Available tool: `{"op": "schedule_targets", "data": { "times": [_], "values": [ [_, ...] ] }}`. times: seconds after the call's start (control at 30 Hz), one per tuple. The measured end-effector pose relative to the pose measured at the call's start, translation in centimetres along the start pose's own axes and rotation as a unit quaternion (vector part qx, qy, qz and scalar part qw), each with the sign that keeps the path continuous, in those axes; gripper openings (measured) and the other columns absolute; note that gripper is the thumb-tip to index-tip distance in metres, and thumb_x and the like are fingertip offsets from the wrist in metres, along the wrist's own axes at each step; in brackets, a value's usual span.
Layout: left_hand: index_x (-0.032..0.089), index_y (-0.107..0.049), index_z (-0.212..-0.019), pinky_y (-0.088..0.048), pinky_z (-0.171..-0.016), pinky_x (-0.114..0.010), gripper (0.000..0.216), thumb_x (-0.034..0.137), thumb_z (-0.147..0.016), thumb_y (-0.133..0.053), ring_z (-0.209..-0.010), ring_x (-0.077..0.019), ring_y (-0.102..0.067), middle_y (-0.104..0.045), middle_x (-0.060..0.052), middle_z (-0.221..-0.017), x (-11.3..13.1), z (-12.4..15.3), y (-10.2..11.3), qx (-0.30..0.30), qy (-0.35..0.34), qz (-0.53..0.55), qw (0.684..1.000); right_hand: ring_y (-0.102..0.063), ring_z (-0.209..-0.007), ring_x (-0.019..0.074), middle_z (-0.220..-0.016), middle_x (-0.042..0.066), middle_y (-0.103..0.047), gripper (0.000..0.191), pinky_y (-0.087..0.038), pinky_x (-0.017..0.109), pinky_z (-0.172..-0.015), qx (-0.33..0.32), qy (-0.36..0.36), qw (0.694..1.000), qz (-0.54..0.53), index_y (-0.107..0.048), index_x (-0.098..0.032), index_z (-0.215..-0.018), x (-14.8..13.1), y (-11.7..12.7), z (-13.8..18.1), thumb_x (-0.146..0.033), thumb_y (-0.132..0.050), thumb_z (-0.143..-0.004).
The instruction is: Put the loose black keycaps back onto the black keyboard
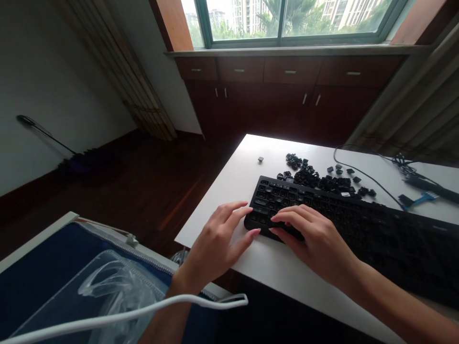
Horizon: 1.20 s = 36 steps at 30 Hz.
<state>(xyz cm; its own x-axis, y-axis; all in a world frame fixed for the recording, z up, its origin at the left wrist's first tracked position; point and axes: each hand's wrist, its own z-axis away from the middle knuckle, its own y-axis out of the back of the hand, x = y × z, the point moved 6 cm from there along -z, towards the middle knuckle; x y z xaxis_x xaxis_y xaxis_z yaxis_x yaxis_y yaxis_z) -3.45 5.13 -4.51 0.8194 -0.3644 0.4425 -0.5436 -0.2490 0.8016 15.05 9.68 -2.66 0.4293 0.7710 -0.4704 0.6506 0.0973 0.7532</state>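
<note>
A black keyboard (358, 212) lies on the white table, with bare key positions and a few keycaps showing at its left end. My left hand (220, 236) is at the keyboard's left corner; its fingers and thumb are apart, and nothing shows between them. Over the lower left keys is my right hand (315, 234), fingers bent, with a small gap between thumb and index tips. Whether its fingertips press a key cannot be made out. Behind the keyboard sits a heap of loose black keycaps (307, 177). One single keycap (260, 159) lies apart, farther left.
A blue brush (423, 198) and a coiled black cable (402, 165) lie on the table's right side. At lower left stands a blue fabric box (43, 286) with clear plastic (122, 291) on it. A white bar (143, 313) crosses in front. Cabinets (265, 105) stand under the window.
</note>
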Motion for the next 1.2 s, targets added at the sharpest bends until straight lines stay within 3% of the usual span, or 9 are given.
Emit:
{"op": "schedule_targets", "data": {
  "times": [0.17, 0.37, 0.47, 0.63, 0.8, 1.1, 1.2],
  "values": [
    [0.024, -0.056, -0.130, -0.047, -0.109, -0.044, 0.037, 0.035, -0.096, -0.061, -0.128, -0.0250, -0.051, -0.055, -0.009, -0.138, 0.0, -0.4, -0.3, -0.011, 0.001, -0.002, 1.000, -0.064, -0.086, 0.0180, -0.101, 0.001, -0.075, 0.008, -0.053, 0.036, -0.079, 0.003, 0.005, 1.000, 0.007, -0.070, -0.024, -0.097, 0.3, -0.7, -0.4, -0.022, -0.063, -0.095],
    [0.024, -0.059, -0.126, -0.047, -0.110, -0.044, 0.031, 0.036, -0.097, -0.059, -0.128, -0.0246, -0.051, -0.055, -0.009, -0.138, 0.7, -1.6, -0.7, -0.037, -0.017, 0.011, 0.999, -0.064, -0.088, 0.0176, -0.104, 0.002, -0.075, 0.011, -0.053, 0.036, -0.081, 0.006, 0.044, 0.999, 0.012, -0.071, -0.023, -0.099, 0.1, -0.4, -0.1, -0.017, -0.065, -0.093],
    [0.024, -0.058, -0.128, -0.047, -0.111, -0.044, 0.034, 0.036, -0.096, -0.059, -0.129, -0.0248, -0.051, -0.055, -0.009, -0.138, 0.7, -1.7, -0.7, -0.038, -0.017, 0.020, 0.999, -0.065, -0.087, 0.0187, -0.105, 0.003, -0.076, 0.018, -0.053, 0.037, -0.081, 0.006, 0.050, 0.998, 0.033, -0.069, -0.023, -0.108, -0.1, -0.2, 0.1, -0.016, -0.063, -0.093],
    [0.026, -0.053, -0.136, -0.046, -0.113, -0.042, 0.041, 0.037, -0.097, -0.058, -0.136, -0.0257, -0.045, -0.049, -0.009, -0.145, 0.6, -1.7, -0.8, -0.048, 0.004, 0.037, 0.998, -0.066, -0.085, 0.0204, -0.101, 0.006, -0.076, 0.042, -0.055, 0.038, -0.077, 0.000, 0.034, 0.998, 0.057, -0.054, -0.021, -0.137, -0.1, -0.2, 0.0, -0.022, -0.061, -0.096],
    [0.028, -0.049, -0.140, -0.040, -0.118, -0.047, 0.039, 0.036, -0.102, -0.047, -0.142, -0.0264, -0.039, -0.042, -0.009, -0.151, 0.7, -2.5, -1.8, -0.054, 0.073, 0.047, 0.995, -0.066, -0.085, 0.0209, -0.100, 0.007, -0.075, 0.047, -0.054, 0.038, -0.077, 0.007, 0.034, 0.997, 0.066, -0.049, -0.019, -0.139, -0.1, -0.2, 0.2, -0.023, -0.062, -0.095],
    [0.025, -0.046, -0.143, -0.034, -0.118, -0.058, 0.046, 0.041, -0.100, -0.050, -0.148, -0.0335, -0.027, -0.031, -0.015, -0.158, 1.1, -3.0, -3.4, -0.056, 0.088, 0.004, 0.995, -0.065, -0.090, 0.0233, -0.106, 0.010, -0.071, 0.062, -0.057, 0.041, -0.080, 0.001, 0.020, 0.999, 0.048, -0.039, -0.014, -0.145, -0.5, 0.0, 0.5, -0.032, -0.066, -0.093],
    [0.026, -0.045, -0.143, -0.034, -0.117, -0.060, 0.049, 0.043, -0.098, -0.052, -0.148, -0.0344, -0.027, -0.031, -0.015, -0.158, 0.9, -2.9, -3.5, -0.051, 0.095, 0.006, 0.994, -0.065, -0.101, 0.0262, -0.119, 0.014, -0.069, 0.062, -0.057, 0.043, -0.086, -0.001, 0.036, 0.998, 0.055, -0.039, -0.013, -0.144, -0.8, 0.8, 0.9, -0.033, -0.067, -0.092]
  ]
}}
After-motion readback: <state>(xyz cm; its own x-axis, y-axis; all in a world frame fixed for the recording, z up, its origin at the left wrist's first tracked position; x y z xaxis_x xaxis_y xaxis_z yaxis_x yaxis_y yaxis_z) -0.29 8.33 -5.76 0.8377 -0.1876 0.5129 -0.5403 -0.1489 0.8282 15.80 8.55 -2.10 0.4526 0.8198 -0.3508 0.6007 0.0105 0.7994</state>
